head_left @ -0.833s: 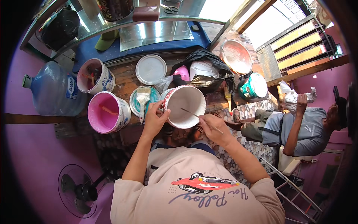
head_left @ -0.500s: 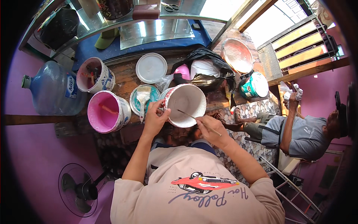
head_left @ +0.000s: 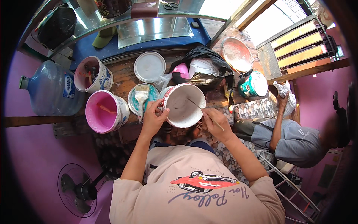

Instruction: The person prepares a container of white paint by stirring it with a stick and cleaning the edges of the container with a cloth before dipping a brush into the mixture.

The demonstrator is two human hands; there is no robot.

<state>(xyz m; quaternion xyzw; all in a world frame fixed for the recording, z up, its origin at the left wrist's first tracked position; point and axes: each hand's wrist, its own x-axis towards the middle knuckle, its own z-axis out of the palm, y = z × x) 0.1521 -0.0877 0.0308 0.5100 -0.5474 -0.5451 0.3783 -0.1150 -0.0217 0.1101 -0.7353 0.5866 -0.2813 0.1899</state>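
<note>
A white bucket (head_left: 188,121) with greyish, paste-like contents (head_left: 178,103) is tilted towards me at the near edge of the wooden table. My left hand (head_left: 154,117) is closed on its left rim, thumb over the edge. In my right hand (head_left: 216,124) is a thin stick (head_left: 196,104), whose far end reaches into the bucket near the contents. Left of the bucket, a wide paintbrush (head_left: 141,98) with a worn white handle lies across a teal-smeared lid (head_left: 153,93).
A pink-lined bucket (head_left: 121,112), a bucket with tools (head_left: 100,84), a water jug (head_left: 50,93) and a white lid (head_left: 150,67) are left. Beyond lie a black plastic bag (head_left: 212,56), a green-white pail (head_left: 254,85) and a larger bucket (head_left: 236,55). A person (head_left: 294,140) holds white cloth near a ladder (head_left: 289,186).
The stick's inner end has moved right and up within the bucket, and my right hand slightly right. My left hand keeps its hold. The other person has shifted left, the cloth lower and more spread.
</note>
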